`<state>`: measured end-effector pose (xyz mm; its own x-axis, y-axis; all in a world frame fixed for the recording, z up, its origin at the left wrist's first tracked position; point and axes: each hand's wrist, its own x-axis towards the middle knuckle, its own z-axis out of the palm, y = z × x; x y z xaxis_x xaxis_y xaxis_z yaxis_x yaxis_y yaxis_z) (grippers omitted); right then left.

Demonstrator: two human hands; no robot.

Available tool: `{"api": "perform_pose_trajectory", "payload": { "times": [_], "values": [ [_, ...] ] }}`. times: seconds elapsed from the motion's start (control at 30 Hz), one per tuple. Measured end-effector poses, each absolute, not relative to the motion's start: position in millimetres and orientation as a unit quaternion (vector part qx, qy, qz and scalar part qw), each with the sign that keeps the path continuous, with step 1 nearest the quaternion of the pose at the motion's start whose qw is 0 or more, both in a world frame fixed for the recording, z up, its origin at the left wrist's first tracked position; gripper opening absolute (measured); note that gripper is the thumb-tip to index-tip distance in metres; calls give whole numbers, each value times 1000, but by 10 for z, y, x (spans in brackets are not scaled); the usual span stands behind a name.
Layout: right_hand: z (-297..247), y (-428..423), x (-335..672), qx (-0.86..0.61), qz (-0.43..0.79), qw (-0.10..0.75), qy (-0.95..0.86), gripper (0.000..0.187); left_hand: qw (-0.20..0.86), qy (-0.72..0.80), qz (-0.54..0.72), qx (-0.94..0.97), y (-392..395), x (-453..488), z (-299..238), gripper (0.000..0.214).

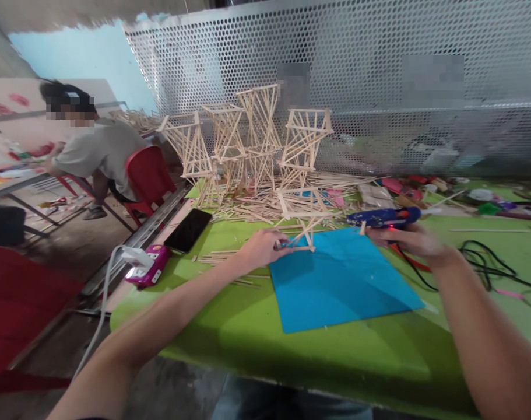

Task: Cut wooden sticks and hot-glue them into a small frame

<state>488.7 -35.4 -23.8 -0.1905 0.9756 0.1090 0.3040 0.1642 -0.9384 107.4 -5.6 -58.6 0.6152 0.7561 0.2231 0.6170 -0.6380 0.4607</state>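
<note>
My left hand (265, 251) pinches the lower edge of a small frame of thin wooden sticks (309, 239), over a blue sheet (344, 286). Its upper part overlaps the pile of loose sticks from this angle. On the right, my right hand (416, 240) is wrapped round a blue hot glue gun (383, 217), whose nozzle points left toward the frame. A red glow shows on the gun's underside. Near my right fingertips a short bit of wood (362, 228) is visible; whether they touch it I cannot tell. Motion blurs this hand slightly.
Taller stick towers (259, 125) stand behind loose sticks (256, 204). Left lie a black phone (189, 230) and a purple power strip (148, 267). A black cable (479, 262) curls at right. A person (101, 146) sits beyond; perforated metal (357, 58) backs the green table (213, 326).
</note>
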Motion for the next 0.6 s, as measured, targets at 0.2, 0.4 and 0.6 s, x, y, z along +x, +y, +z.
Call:
{"api": "perform_pose_trajectory", "payload": {
  "times": [0.2,0.4,0.6],
  "values": [
    [-99,-655,4163,-471,335,428,-695,33,185,352,299,867,-260,986,-309,44],
    [-106,-781,3529,-366,171,419,-813,7,308,318,391,807,-451,1069,-310,43],
    [-265,-800,3402,-352,142,425,-822,16,297,363,450,760,-457,1133,-419,40]
  ]
}}
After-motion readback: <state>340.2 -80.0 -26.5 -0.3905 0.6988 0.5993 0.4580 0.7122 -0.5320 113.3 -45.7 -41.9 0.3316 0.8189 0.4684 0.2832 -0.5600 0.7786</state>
